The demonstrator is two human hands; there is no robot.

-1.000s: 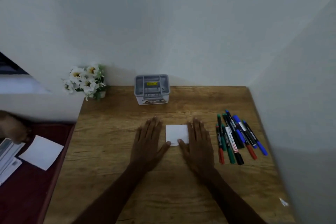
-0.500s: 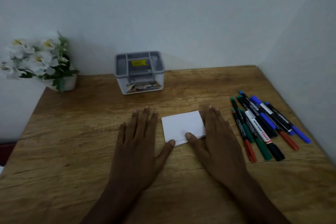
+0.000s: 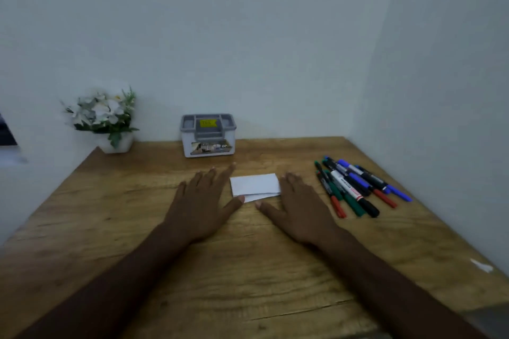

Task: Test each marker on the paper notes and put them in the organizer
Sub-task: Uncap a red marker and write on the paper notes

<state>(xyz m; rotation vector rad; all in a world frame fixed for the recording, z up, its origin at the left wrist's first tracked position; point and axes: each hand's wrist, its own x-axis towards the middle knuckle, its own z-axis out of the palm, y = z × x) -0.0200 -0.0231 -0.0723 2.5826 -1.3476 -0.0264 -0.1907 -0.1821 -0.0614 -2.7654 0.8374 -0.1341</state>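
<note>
A small stack of white paper notes (image 3: 254,186) lies in the middle of the wooden table (image 3: 110,215). My left hand (image 3: 202,201) lies flat on the table just left of the notes, its thumb touching their near left corner. My right hand (image 3: 298,208) lies flat just right of them, thumb pointing at their near edge. Both hands hold nothing. Several capped markers (image 3: 355,186), green, red, black and blue, lie bunched on the table to the right of my right hand. A grey-and-white organizer (image 3: 208,135) with open compartments stands at the back by the wall.
A white pot of white flowers (image 3: 106,118) stands at the table's back left corner. Walls close off the back and right sides. A small white scrap (image 3: 480,265) lies near the table's right edge.
The camera has tilted up and the view has shifted, so the table looks farther off. My hands stay flat beside the notes; my right thumb has slipped off their near edge.
</note>
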